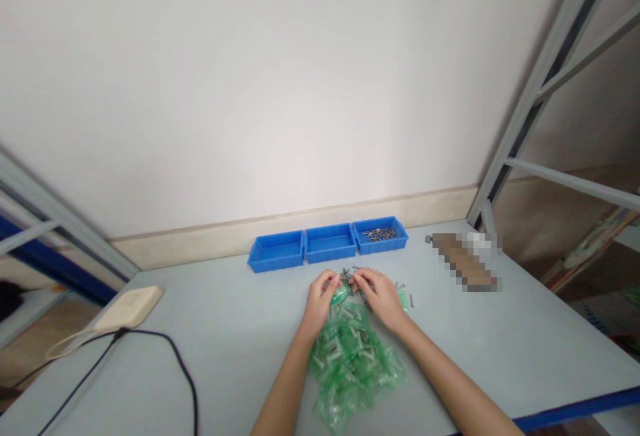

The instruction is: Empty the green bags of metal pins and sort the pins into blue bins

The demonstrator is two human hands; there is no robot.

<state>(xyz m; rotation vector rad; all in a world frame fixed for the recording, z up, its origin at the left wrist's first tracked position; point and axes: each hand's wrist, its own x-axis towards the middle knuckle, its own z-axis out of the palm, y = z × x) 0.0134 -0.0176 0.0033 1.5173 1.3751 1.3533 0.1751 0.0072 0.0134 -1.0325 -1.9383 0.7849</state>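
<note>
My left hand [319,297] is closed, thumb and fingertips pinching a small green plastic bag [341,295]. Close beside it, my right hand [381,295] has its fingertips drawn together over a small heap of loose screws [346,277]; whatever is between them is too small to make out. Below both hands spreads a pile of small green plastic bags [353,363] with light-coloured pieces and metal parts inside. To the right of my right hand lie a single screw [412,301] and another green bag [403,300], partly hidden.
Three blue bins stand in a row by the wall: a left bin [277,265], a middle bin [331,255] and a right bin [383,245] holding screws. A blurred-out brown object [465,263] lies right. A white box [129,308] and black cable [175,353] lie left.
</note>
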